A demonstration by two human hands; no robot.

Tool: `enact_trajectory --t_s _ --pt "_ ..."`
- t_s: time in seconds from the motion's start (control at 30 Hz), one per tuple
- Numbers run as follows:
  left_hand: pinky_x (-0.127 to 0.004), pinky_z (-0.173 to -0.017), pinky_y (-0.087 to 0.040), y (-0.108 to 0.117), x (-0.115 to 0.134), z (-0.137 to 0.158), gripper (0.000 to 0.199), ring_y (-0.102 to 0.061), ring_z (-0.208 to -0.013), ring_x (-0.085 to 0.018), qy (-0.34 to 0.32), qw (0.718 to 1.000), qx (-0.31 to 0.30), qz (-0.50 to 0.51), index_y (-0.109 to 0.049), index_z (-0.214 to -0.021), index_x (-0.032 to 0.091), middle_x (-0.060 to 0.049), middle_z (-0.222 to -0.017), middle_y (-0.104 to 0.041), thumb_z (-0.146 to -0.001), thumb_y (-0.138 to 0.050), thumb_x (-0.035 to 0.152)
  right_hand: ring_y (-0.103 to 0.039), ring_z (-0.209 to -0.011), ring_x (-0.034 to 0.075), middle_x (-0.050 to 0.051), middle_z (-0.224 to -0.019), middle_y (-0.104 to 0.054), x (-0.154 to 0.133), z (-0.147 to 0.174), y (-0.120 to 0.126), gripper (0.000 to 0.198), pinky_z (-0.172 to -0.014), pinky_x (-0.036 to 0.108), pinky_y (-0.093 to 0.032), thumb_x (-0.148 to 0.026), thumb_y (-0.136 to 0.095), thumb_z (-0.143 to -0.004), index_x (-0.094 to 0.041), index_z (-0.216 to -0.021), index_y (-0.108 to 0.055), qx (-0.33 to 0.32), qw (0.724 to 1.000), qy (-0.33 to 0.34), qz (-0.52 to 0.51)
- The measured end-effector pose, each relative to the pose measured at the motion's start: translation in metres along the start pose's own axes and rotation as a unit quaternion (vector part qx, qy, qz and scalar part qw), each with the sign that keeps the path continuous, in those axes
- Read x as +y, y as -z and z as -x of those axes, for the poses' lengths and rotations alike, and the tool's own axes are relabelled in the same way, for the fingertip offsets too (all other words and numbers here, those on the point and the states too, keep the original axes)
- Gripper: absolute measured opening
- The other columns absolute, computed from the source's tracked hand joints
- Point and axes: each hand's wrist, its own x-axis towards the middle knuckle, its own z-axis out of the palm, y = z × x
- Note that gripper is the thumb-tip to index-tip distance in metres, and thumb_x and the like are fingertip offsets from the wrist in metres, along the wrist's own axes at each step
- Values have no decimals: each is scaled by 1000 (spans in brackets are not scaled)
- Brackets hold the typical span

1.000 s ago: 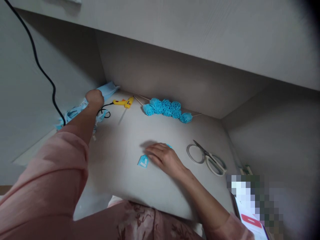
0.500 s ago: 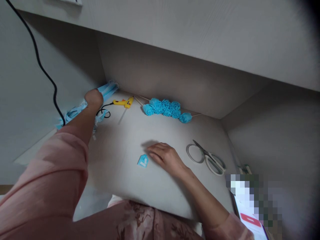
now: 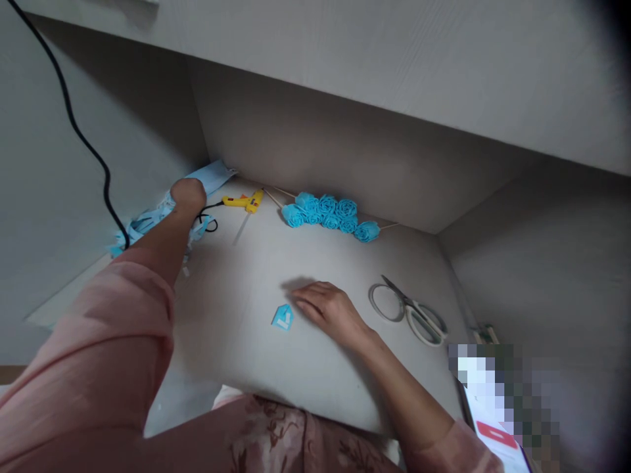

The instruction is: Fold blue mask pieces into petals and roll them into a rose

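At the back left, my left hand (image 3: 188, 192) is closed, its fingers hidden behind the back of the hand. A pale blue face mask (image 3: 215, 175) sticks out beyond it, gripped at the near end. My right hand (image 3: 328, 307) rests palm down on the table, fingers loosely stretched out and holding nothing. Just left of its fingertips lies a small blue piece of material (image 3: 282, 317) with white strips on it. Under my left forearm and wrist is a heap of blue mask scraps (image 3: 148, 222).
A yellow glue gun (image 3: 244, 202) lies right of my left hand. Blue handmade roses (image 3: 328, 213), some on thin sticks, line the back wall. Scissors (image 3: 411, 305) and a tape-like ring (image 3: 386, 302) sit right. A lit phone (image 3: 493, 427) stands lower right; a black cable (image 3: 73, 118) hangs left.
The face mask at my left hand has turned and looks flatter, its pleats and ear loops less visible. My left hand has shifted slightly right. My right hand stays put.
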Motion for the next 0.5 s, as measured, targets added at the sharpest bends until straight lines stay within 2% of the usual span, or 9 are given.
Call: enact_trajectory --t_s 0.1,0.17,0.23,0.33,0.5 --pt "-42 -89 -40 -2 -2 -3 51 -56 -114 -37 51 993 67 -78 -69 -106 8 -23 -110 -67 -89 -52 52 -70 -101 19 6 -111 -75 1 0 -1 26 -92 38 -54 -26 -48 -99 -21 -116 -68 -2 1000 0 1" --pt "-39 -86 -41 -2 -4 -5 51 -57 -111 -34 45 993 58 -95 -69 -109 10 -22 -116 -66 -88 -55 55 -71 -101 19 7 -110 -75 1 1 -2 26 -93 37 -54 -26 -48 -99 -20 -116 -68 -1 1000 2 1" --pt "-36 -84 -40 -2 -6 -7 45 -57 -106 -29 39 994 46 -94 -69 -111 13 -15 -111 -68 -88 -58 51 -71 -101 19 6 -110 -76 2 1 -2 26 -93 37 -54 -26 -48 -99 -20 -115 -68 1 1000 5 2" --pt "-31 -82 -38 -2 -8 -9 34 -53 -99 -21 42 994 46 -93 -66 -117 15 -6 -101 -67 -94 -54 36 -71 -100 19 6 -109 -76 3 1 -3 26 -92 38 -54 -27 -48 -100 -21 -115 -68 5 1000 6 1" --pt "-28 -82 -34 -1 -5 -7 31 -47 -97 -17 59 992 64 -95 -62 -118 5 -4 -90 -61 -95 -47 20 -71 -98 19 6 -108 -76 2 1 -3 27 -91 39 -54 -28 -47 -100 -21 -115 -68 1 1000 5 3"
